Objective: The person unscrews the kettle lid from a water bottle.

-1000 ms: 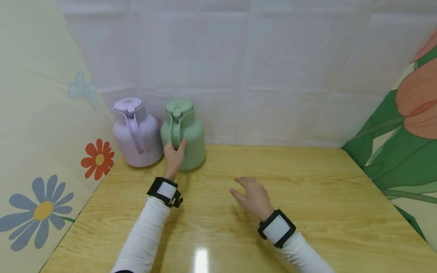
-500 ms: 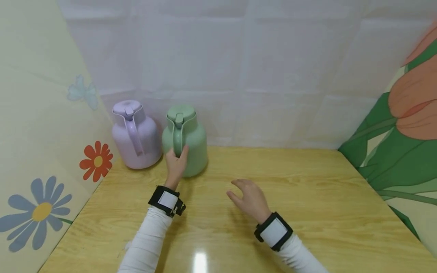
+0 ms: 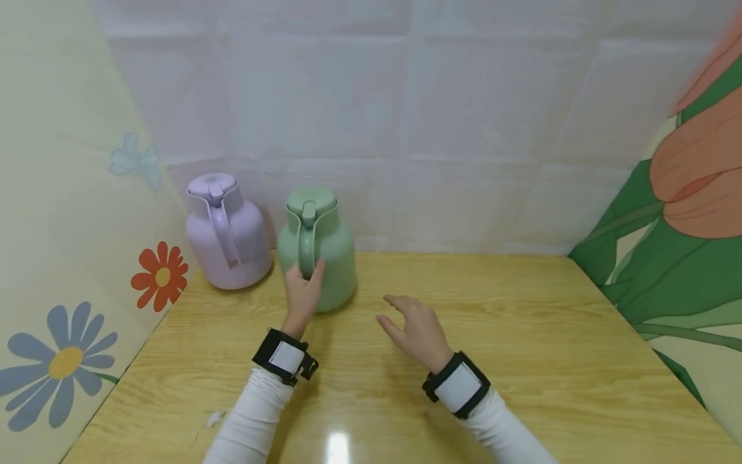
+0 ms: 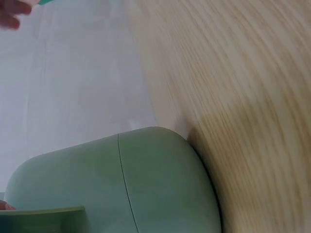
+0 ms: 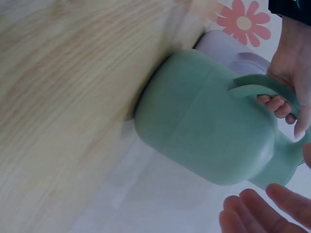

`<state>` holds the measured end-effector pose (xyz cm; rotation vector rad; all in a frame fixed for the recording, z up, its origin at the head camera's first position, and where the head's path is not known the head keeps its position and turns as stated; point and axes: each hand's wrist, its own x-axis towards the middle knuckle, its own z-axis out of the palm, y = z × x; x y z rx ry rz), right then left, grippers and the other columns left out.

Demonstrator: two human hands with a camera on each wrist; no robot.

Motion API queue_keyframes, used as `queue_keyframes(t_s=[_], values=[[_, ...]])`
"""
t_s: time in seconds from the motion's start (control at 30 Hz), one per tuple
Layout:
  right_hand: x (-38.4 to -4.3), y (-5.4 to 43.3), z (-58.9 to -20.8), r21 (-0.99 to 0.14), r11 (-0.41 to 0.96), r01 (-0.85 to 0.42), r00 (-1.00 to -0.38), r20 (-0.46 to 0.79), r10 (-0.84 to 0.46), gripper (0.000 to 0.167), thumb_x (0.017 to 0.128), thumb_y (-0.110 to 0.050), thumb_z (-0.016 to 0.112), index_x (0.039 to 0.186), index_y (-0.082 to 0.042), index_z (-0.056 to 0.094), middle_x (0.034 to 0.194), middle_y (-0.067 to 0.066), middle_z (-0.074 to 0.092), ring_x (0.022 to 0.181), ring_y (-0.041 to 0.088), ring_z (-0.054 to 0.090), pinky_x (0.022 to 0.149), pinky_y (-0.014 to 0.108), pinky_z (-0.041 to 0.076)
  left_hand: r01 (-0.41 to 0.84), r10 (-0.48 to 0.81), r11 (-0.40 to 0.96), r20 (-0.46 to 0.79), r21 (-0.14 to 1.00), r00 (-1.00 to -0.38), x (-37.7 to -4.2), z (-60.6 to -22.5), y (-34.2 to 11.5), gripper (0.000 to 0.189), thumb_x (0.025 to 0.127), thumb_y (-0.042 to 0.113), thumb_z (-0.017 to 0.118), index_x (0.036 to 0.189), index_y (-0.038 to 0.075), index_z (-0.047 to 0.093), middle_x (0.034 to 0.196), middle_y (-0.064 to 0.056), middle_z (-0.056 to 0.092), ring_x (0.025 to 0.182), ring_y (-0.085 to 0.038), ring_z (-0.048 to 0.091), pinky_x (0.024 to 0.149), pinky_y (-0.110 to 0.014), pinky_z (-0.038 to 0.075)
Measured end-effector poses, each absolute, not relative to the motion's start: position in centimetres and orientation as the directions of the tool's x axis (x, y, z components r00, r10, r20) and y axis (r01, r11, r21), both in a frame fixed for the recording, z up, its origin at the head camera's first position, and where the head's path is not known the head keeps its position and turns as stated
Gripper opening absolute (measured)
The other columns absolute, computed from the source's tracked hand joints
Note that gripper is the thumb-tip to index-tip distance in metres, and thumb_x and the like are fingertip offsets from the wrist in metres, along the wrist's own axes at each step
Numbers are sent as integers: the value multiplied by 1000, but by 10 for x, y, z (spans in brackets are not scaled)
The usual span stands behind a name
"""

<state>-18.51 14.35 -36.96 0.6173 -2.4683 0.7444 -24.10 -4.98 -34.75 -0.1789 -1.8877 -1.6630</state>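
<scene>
A green thermos jug (image 3: 338,264) with a lid and loop handle stands upright, its base on or just above the wooden table. My left hand (image 3: 303,301) grips the handle; in the right wrist view, the fingers of the left hand (image 5: 294,68) curl through it. The left wrist view shows the lower body of the green jug (image 4: 165,179) beside the tabletop. To the right, apart from the jug, my right hand (image 3: 420,332) hovers with relaxed fingers and holds nothing. A lilac thermos jug (image 3: 249,241) stands to the left of the green one, with a gap between them.
The wooden table (image 3: 522,322) meets a creased white sheet (image 3: 493,129) at the back. Flower-patterned panels flank it, with a red flower (image 3: 162,277) on the left and tulips (image 3: 695,187) on the right. A small pale mark (image 3: 215,419) lies near the left forearm.
My left hand has drawn the green jug toward me and slightly right, widening the gap to the lilac jug. The right hand has shifted slightly left and stays apart from the jug.
</scene>
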Motion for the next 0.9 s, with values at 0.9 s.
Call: queue_keyframes(t_s=[0.9], values=[[-215,114,-302,-312,626,-714,-588,752,-296,27,80,-8,68,103,7,62,94,20,64,75,26,63,62,33,52,563,-223,208,599,800,-769,-199,-347,-25,10,83,-4,60,84,-14,59,77,-22,61,69,-19,54,61,-31,46]])
